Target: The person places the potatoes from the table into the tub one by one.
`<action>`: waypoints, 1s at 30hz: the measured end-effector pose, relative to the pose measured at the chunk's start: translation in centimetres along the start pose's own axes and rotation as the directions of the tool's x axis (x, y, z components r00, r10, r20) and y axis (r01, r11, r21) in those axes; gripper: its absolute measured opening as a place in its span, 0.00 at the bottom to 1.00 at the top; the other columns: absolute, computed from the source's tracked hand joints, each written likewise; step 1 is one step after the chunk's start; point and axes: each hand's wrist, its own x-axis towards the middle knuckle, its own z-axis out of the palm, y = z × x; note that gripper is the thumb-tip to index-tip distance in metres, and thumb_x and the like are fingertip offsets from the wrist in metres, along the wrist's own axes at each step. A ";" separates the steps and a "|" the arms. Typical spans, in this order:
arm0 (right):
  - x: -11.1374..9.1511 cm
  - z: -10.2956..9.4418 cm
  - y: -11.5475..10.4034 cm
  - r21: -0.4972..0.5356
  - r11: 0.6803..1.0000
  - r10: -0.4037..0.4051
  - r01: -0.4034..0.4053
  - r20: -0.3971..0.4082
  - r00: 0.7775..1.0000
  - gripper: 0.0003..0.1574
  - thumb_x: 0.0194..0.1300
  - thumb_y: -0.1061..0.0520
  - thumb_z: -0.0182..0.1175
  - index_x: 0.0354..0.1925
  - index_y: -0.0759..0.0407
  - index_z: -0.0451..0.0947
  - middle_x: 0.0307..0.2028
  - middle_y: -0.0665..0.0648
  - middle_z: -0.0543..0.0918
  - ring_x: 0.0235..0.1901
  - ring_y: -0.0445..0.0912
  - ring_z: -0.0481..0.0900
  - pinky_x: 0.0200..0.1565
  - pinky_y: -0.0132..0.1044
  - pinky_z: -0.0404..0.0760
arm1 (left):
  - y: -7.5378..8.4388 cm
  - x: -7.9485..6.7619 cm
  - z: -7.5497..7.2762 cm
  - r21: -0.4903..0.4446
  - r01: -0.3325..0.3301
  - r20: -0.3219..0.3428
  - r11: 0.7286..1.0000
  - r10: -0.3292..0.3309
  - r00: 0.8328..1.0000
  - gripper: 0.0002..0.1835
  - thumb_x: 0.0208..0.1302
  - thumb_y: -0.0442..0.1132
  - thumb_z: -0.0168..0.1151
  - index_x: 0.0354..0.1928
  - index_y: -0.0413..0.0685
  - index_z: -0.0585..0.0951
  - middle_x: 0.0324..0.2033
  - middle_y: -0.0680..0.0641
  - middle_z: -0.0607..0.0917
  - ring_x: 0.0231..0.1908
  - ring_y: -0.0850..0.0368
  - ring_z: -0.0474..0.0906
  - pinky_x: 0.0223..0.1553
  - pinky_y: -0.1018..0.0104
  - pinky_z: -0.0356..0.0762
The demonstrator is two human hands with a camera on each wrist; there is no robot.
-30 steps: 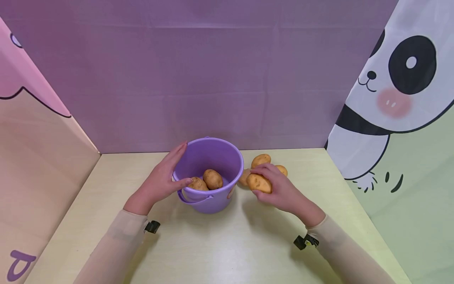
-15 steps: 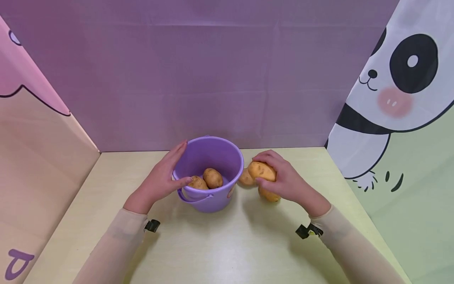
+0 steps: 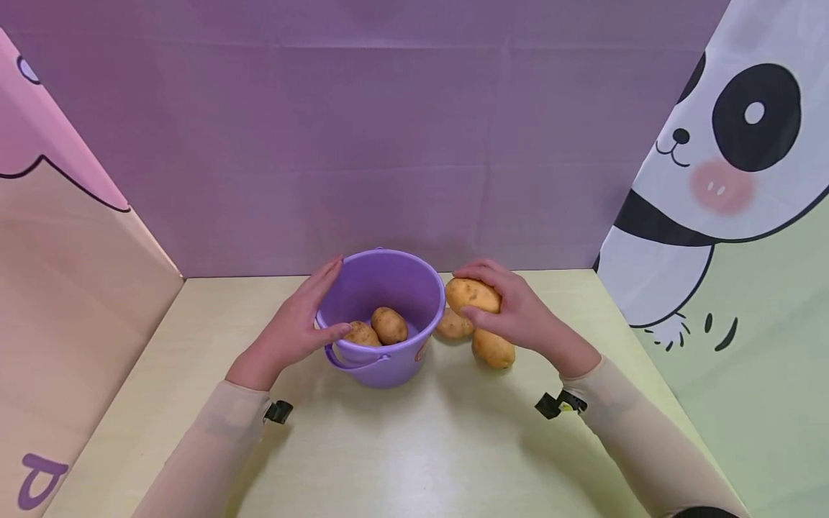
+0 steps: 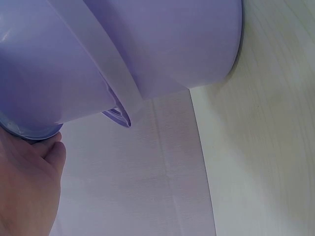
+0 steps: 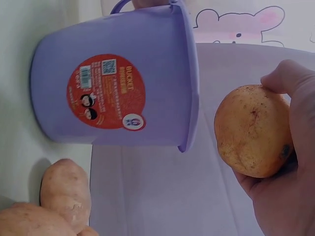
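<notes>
A purple bucket (image 3: 382, 370) stands upright on the table, two brown potatoes (image 3: 388, 326) showing inside it. At its left side, my left hand (image 3: 291, 327) rests against the rim, fingers straight and thumb over the front edge; the left wrist view shows only part of this hand (image 4: 29, 182). My right hand (image 3: 514, 309) grips a potato (image 3: 473, 296), also clear in the right wrist view (image 5: 253, 130), close to the bucket's right rim. Under it on the table lie a potato (image 3: 455, 325) beside the bucket and another potato (image 3: 494, 350) nearer me. Anything behind the right hand is hidden.
A round red label (image 5: 106, 92) marks the bucket's side. The bucket's handle (image 3: 356, 367) hangs down in front. A purple cloth backdrop (image 3: 401, 144) rises behind the table (image 3: 395, 460), with printed side panels left and right.
My right hand has moved away from me, and the potato in its grip now sits higher beside the rim. A potato nearer me has come into view below it. My left hand stays put.
</notes>
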 end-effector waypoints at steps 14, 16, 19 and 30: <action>2.4 0.3 0.4 0.046 0.999 0.000 -0.002 0.034 0.999 0.28 0.70 0.61 0.72 0.66 0.62 0.84 0.63 0.58 0.84 0.54 0.51 0.84 0.50 0.39 0.87 | 0.2 -0.1 -0.1 0.000 0.009 0.000 1.000 -0.009 1.000 0.57 0.66 0.54 0.73 0.89 0.43 0.55 0.88 0.40 0.55 0.86 0.35 0.51 0.80 0.27 0.55; 2.7 0.5 0.4 0.055 0.998 -0.006 0.004 0.038 0.999 0.27 0.71 0.61 0.72 0.66 0.63 0.84 0.63 0.58 0.84 0.55 0.51 0.83 0.52 0.40 0.87 | 0.2 -0.1 0.0 0.001 0.011 0.001 1.000 -0.011 1.000 0.57 0.66 0.54 0.73 0.89 0.43 0.55 0.88 0.39 0.55 0.86 0.34 0.51 0.80 0.27 0.56; 3.2 0.7 0.5 0.065 0.998 -0.005 0.002 0.047 0.999 0.27 0.72 0.60 0.73 0.67 0.62 0.84 0.63 0.57 0.84 0.57 0.51 0.82 0.54 0.41 0.86 | 0.3 -0.1 0.0 -0.005 0.012 0.002 1.000 -0.012 1.000 0.57 0.67 0.57 0.72 0.89 0.43 0.55 0.88 0.40 0.55 0.85 0.34 0.51 0.80 0.26 0.56; 4.5 1.7 0.6 0.086 0.996 0.012 -0.018 0.073 0.997 0.27 0.72 0.58 0.73 0.67 0.56 0.85 0.64 0.54 0.83 0.59 0.50 0.82 0.57 0.44 0.85 | 0.4 0.0 0.0 -0.016 0.011 0.003 1.000 -0.011 1.000 0.58 0.66 0.57 0.72 0.89 0.43 0.55 0.88 0.38 0.55 0.86 0.35 0.51 0.80 0.27 0.56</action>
